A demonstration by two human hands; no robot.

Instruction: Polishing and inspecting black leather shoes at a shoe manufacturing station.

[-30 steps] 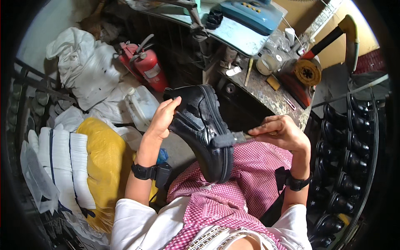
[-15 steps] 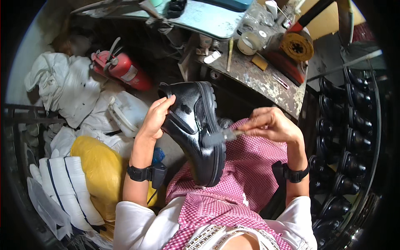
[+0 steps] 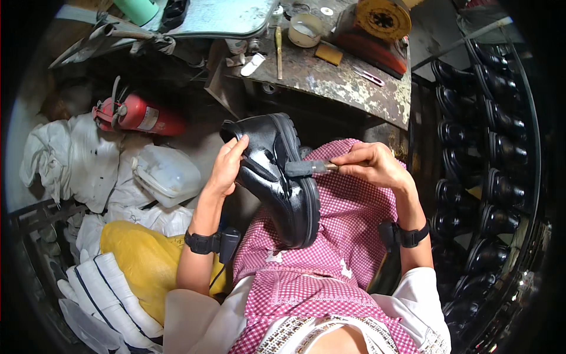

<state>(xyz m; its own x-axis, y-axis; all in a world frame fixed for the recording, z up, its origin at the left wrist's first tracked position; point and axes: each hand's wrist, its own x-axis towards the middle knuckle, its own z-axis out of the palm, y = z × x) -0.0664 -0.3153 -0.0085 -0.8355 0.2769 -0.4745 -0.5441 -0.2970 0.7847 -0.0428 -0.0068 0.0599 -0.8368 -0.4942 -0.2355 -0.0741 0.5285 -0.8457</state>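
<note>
A glossy black leather shoe (image 3: 274, 197) is held at a tilt above my lap, its toe toward me and its thick ridged sole facing right. My left hand (image 3: 227, 165) grips it at the ankle opening, with the thumb on the outside and the other fingers partly hidden. In my right hand (image 3: 374, 168), the short handle of a brush (image 3: 302, 169) is pinched between thumb and fingers. The brush's dark grey head lies against the shoe's side, close to the sole edge. Pink checked apron cloth (image 3: 354, 206) covers my lap beneath the shoe.
Ahead stands a worn workbench (image 3: 354, 94) bearing a bowl (image 3: 305, 38), a yellow sponge (image 3: 328, 54) and a yellow-dialled device (image 3: 383, 20). Racked black shoes (image 3: 504, 147) fill the right side. To the left are a red fire extinguisher (image 3: 147, 115), a plastic jug (image 3: 168, 177) and a yellow sack (image 3: 138, 256).
The brush has moved along the shoe's side, away from the toe toward the ankle. My left hand keeps its grip. The whole view has shifted, bringing the bench farther left.
</note>
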